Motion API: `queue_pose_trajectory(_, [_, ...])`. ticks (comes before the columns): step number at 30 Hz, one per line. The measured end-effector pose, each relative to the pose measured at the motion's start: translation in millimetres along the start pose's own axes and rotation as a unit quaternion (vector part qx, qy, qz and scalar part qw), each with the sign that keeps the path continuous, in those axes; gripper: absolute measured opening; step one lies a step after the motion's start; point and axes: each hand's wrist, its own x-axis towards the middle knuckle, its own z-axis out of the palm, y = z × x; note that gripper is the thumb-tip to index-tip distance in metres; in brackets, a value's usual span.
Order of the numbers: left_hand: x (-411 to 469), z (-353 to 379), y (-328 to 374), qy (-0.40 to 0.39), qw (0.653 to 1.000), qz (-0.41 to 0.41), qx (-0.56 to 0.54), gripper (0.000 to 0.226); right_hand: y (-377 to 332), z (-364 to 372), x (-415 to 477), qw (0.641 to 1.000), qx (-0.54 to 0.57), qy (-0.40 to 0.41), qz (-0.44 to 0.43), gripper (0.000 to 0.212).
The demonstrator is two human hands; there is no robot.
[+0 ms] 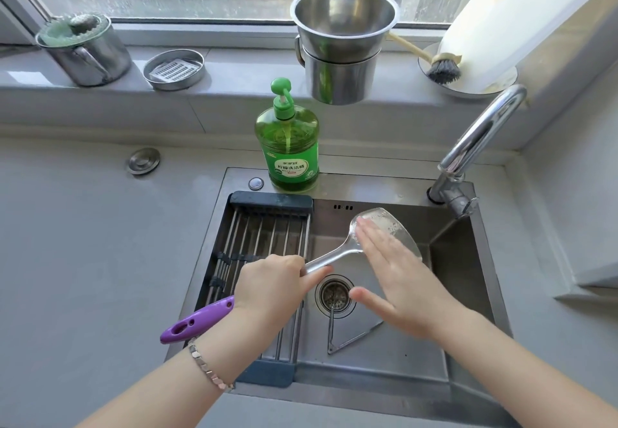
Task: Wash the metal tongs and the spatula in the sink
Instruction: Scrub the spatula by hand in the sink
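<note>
My left hand (272,288) grips the spatula (389,227) by its shaft, just ahead of the purple handle, and holds it over the steel sink (384,377). The wet metal blade points up toward the back of the basin. My right hand (398,277) lies flat with straight fingers against the blade's face. The metal tongs (351,337) rest on the sink floor by the drain, partly under my right hand. No water runs from the faucet (481,136).
A sliding drain rack (264,230) spans the sink's left half. A green dish-soap pump bottle (287,146) stands on the back rim. On the window ledge sit stacked steel pots (341,46), a lidded mug (83,49), a soap dish (174,69) and a scrub brush (441,69).
</note>
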Motion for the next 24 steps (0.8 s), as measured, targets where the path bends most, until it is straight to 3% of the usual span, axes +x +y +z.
queue_pose_trajectory(3, [0.6,-0.1,0.3,0.006,0.999,-0.018,-0.034,0.050,11.8,-6.4,-0.7,0.996,0.021,0.025,0.086,0.110])
queue_pose_trajectory(8, [2.9,1.5,5.1,0.007,0.996,-0.040,-0.081,0.050,-10.3,0.8,-4.3,0.998,-0.054,-0.002,0.033,0.091])
queue_pose_trajectory(11, [5.1,0.6,6.7,0.012,0.995,-0.050,-0.086,0.050,5.6,-2.7,-1.6,0.993,-0.001,0.048,0.107,0.101])
queue_pose_trajectory(15, [5.9,0.7,12.3,-0.009,0.994,-0.058,-0.096,0.047,-11.0,7.7,-0.9,0.998,-0.045,-0.006,0.051,0.092])
queue_pose_trajectory(19, [5.2,0.9,13.0,0.002,0.993,-0.058,-0.102,0.049,3.0,-1.6,7.4,0.992,0.012,0.046,0.118,0.108])
queue_pose_trajectory(22, [5.0,1.0,13.9,0.003,0.994,-0.054,-0.098,0.049,-17.0,1.5,10.0,0.998,-0.040,-0.007,0.049,0.099])
queue_pose_trajectory(24, [3.7,1.4,12.9,0.007,0.995,-0.048,-0.086,0.050,-11.9,0.9,15.8,0.998,-0.058,-0.003,0.011,0.104])
